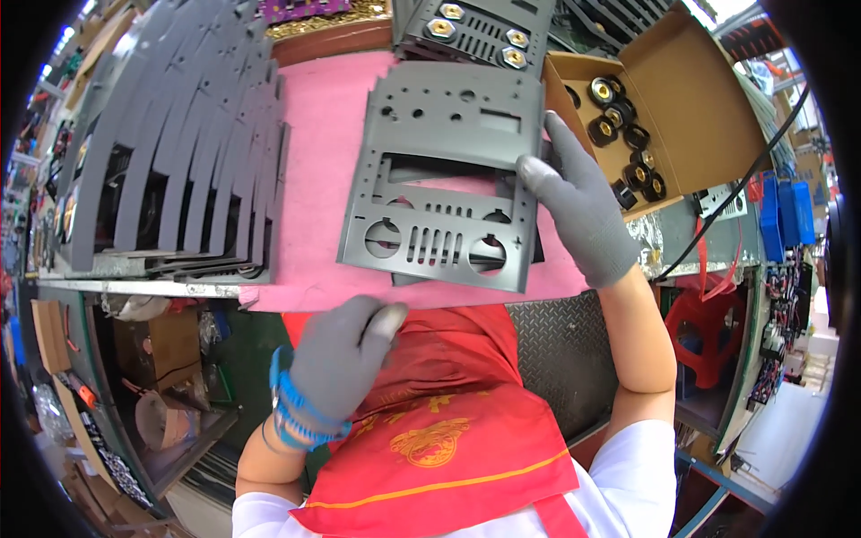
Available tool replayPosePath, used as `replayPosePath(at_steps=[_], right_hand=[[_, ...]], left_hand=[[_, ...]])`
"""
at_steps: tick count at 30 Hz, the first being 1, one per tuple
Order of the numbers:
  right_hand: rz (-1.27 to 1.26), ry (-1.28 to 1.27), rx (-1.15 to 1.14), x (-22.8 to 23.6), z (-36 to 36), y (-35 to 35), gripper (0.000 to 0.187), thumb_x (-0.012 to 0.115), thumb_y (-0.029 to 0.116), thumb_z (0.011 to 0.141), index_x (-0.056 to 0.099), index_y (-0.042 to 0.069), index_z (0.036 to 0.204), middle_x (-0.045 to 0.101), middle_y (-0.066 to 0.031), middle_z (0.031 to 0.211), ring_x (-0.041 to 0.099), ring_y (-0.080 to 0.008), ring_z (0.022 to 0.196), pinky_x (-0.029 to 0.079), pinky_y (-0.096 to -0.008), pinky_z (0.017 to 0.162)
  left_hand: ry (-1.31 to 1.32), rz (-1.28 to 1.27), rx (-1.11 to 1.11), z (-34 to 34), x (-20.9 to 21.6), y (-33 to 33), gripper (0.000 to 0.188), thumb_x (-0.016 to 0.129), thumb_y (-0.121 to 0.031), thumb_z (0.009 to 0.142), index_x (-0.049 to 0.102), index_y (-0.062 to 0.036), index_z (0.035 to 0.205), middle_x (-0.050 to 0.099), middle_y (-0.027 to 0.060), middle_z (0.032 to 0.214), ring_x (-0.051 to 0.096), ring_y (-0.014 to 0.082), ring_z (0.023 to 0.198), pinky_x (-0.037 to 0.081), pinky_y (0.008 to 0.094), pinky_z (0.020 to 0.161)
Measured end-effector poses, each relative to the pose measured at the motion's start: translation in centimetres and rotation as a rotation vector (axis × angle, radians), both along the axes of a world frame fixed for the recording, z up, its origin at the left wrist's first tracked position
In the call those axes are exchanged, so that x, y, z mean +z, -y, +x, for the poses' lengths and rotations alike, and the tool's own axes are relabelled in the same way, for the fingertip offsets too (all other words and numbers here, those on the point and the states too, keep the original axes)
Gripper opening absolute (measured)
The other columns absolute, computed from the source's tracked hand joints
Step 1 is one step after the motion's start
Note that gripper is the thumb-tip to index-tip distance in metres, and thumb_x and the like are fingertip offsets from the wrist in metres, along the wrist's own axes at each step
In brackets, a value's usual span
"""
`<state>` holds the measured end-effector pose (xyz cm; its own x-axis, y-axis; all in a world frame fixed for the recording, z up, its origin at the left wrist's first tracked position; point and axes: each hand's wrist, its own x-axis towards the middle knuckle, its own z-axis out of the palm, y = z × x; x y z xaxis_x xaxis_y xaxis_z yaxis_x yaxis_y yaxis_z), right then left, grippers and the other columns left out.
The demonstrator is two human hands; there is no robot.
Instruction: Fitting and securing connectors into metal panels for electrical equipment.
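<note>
Gloved right hand (pixel 581 208) steadies a grey metal panel (pixel 444 175) on the desk (pixel 318 179); gloved left hand (pixel 341 359) hangs free below the desk edge.

The right hand lies spread, fingers extended, against the right edge of the panel, thumb tip on its face; it presses rather than grips, and nothing is enclosed in it. The left hand is loosely curled, holds nothing and is well apart from the panel, nearer the person's body. The panel lies flat on the pink desk surface, directly left of the right hand, with slots and round cut-outs along its near edge. Just right of the right hand stands an open cardboard box (pixel 708 108) of black and brass round fittings (pixel 628 134). Beyond the panel sits a similar part (pixel 475 31) with fittings mounted. Far left of both hands, a stack of grey panels (pixel 179 152) is fanned out.
</note>
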<state>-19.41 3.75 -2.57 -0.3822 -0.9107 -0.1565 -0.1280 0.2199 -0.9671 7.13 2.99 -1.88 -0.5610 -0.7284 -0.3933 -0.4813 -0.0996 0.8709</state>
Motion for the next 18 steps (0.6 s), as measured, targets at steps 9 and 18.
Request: replayPosePath(at_steps=[9,18], right_hand=[[0.093,-0.875,-0.148,-0.6,-10.3,-0.1,0.056,0.064,0.030,0.087,0.048,0.016,0.139,0.063,-0.0144,0.119,0.063,-0.0266,0.105,0.049,-0.0370,0.093],[0.320,-1.069,-0.049,-2.5,-13.0,1.2,0.052,0.071,0.026,0.082,0.052,0.016,0.130,0.056,-0.0173,0.126,0.055,-0.0368,0.117,0.045,-0.0441,0.099]], left_hand=[[0.160,-1.198,-0.153,-2.9,-2.7,1.0,0.026,0.071,-0.024,0.078,0.068,-0.0187,0.104,0.059,-0.0007,0.104,0.057,0.0188,0.095,0.035,0.0444,0.102],[0.203,-1.182,-0.075,-1.3,-2.6,0.3,0.028,0.076,-0.021,0.074,0.069,-0.0180,0.100,0.061,0.0014,0.109,0.059,0.0208,0.100,0.029,0.0455,0.106]])
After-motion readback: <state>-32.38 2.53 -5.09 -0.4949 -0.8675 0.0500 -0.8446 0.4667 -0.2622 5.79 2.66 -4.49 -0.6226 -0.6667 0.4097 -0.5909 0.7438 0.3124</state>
